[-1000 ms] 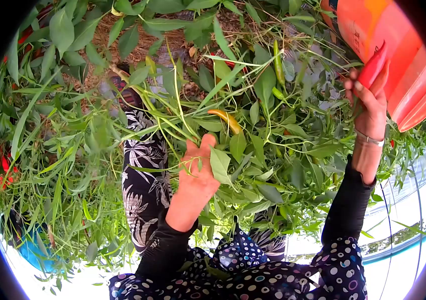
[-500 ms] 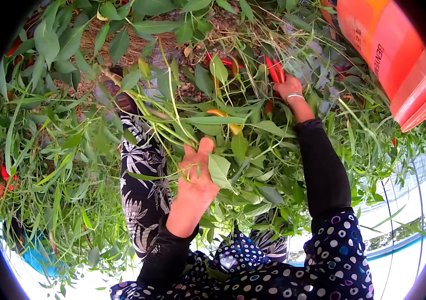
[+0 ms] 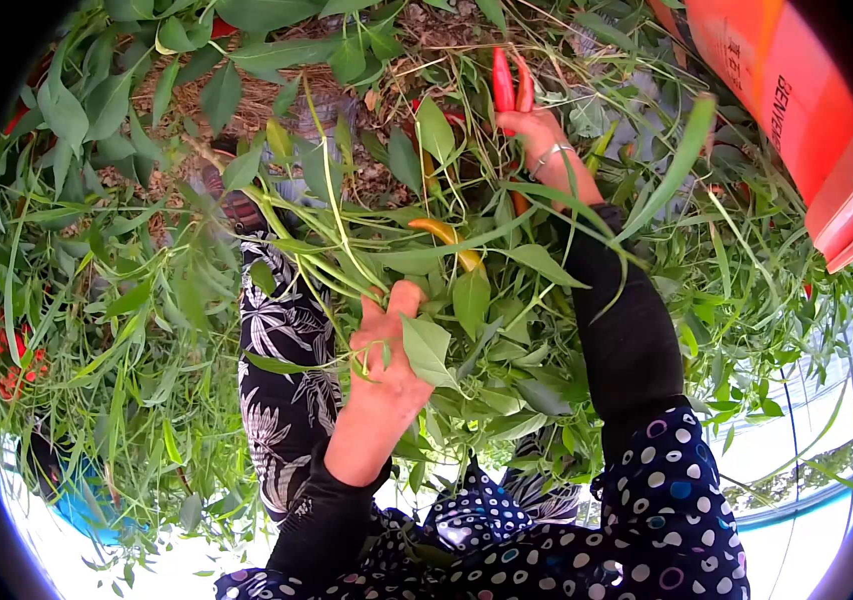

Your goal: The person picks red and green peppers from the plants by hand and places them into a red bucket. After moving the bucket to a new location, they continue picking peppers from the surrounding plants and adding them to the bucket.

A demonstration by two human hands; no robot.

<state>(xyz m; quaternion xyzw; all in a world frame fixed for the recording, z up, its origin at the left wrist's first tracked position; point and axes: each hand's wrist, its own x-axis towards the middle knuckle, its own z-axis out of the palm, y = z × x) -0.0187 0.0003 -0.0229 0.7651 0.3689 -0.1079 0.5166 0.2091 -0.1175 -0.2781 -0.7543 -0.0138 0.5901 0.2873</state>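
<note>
My left hand (image 3: 387, 350) is closed around green pepper-plant stems (image 3: 332, 272), which it holds low in front of my body. Leaves partly cover its fingers. Farther out and to the right, my right hand (image 3: 535, 135) is closed, with red chili peppers (image 3: 504, 82) sticking up beyond its fingers. A bracelet circles that wrist. Between the two hands, an orange-yellow chili pepper (image 3: 447, 236) hangs among the leaves. More red peppers show partly behind foliage near my right hand.
An orange-red container (image 3: 807, 120) with lettering stands at the upper right. Dense pepper foliage (image 3: 127, 330) surrounds me. Several red peppers (image 3: 12, 365) lie at the far left, above something blue (image 3: 92, 505). Straw and dry soil (image 3: 247, 95) show at the top. My shoe (image 3: 237, 205) is at upper left.
My right hand has moved left and slightly upward with the red chili peppers in it. My left hand keeps its grip on the stems, almost unmoved.
</note>
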